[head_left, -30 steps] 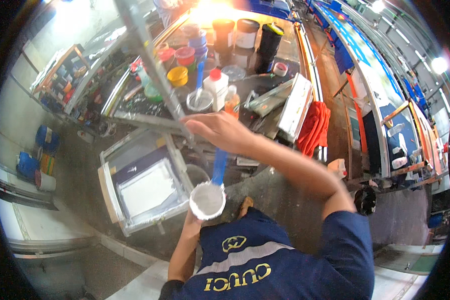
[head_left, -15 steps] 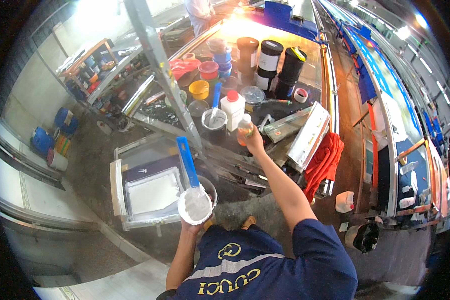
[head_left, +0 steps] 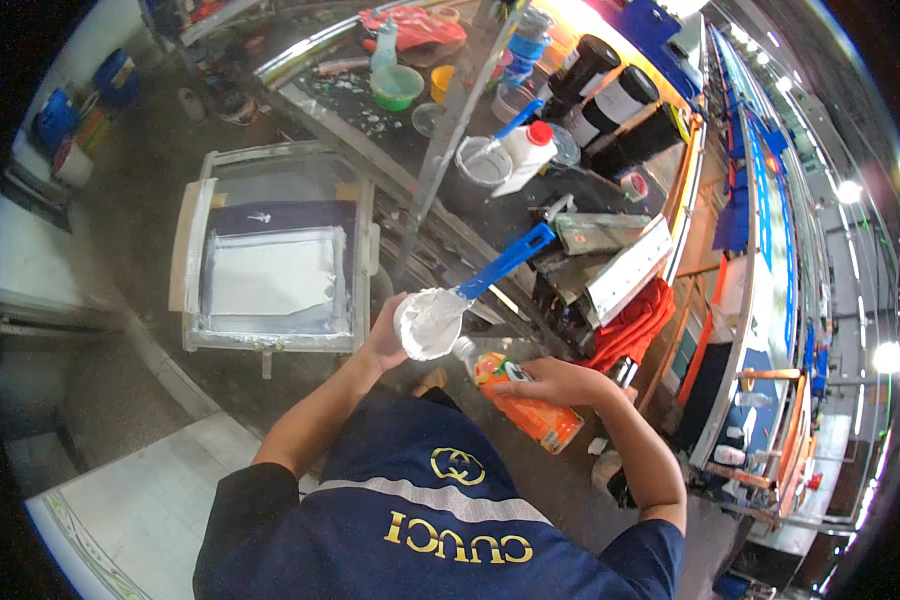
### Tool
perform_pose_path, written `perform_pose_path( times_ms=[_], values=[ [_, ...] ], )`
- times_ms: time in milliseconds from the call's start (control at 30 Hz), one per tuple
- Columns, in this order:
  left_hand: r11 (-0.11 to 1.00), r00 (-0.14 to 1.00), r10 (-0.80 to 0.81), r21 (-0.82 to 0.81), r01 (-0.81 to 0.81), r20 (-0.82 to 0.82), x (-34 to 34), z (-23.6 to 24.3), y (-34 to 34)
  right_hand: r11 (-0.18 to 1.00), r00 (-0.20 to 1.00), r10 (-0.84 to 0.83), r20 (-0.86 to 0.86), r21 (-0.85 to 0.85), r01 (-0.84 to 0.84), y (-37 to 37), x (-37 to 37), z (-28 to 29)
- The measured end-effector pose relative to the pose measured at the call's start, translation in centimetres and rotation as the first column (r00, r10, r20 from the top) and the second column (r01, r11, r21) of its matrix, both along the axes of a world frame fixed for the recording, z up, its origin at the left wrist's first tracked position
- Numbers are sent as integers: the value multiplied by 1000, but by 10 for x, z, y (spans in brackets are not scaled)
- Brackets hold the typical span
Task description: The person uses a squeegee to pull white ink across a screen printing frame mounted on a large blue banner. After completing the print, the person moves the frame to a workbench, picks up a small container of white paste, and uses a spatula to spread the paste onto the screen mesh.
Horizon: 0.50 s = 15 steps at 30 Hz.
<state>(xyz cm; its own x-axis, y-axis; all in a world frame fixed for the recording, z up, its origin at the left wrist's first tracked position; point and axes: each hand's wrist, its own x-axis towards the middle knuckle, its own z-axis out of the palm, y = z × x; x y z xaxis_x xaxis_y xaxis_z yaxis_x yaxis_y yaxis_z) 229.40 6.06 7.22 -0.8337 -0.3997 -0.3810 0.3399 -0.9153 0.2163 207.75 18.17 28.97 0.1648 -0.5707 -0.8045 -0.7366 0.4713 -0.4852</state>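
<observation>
My left hand (head_left: 382, 338) is wrapped round a white tub (head_left: 428, 335) of thick white paste, tipped toward my right. From the paste a spatula with a blue handle (head_left: 510, 262) sticks out to the upper right. In my right hand (head_left: 562, 382) is a plastic bottle with an orange label (head_left: 536, 416), lying aslant. Its clear neck points up and left, close beside the tub's rim. Whether anything flows from it, I cannot make out.
Left of the tub lies a mesh-covered frame (head_left: 282, 344) with a white panel. On the table ahead stand another tub with a blue spatula (head_left: 485, 168), a red-capped white bottle (head_left: 523, 162), black canisters (head_left: 615, 105) and a green bowl (head_left: 397, 88). A red cloth (head_left: 635, 325) hangs right.
My right hand has brought the bottle from the table back toward me and tilted it beside the tub. The tub and its spatula have tipped to the right. The whole view has turned.
</observation>
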Motion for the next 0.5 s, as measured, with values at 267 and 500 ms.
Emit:
perform_pose_path(
  times_ms=[267, 500],
  values=[
    [984, 979, -178, -7, 178, -99, -25, -25, 15, 908, 927, -374, 32, 213, 360, 24, 1, -26],
    [988, 988, -134, 65, 139, -77, -31, -27, 19, 813, 842, -540, -19, 247, 527, 40, -4, -11]
  ],
)
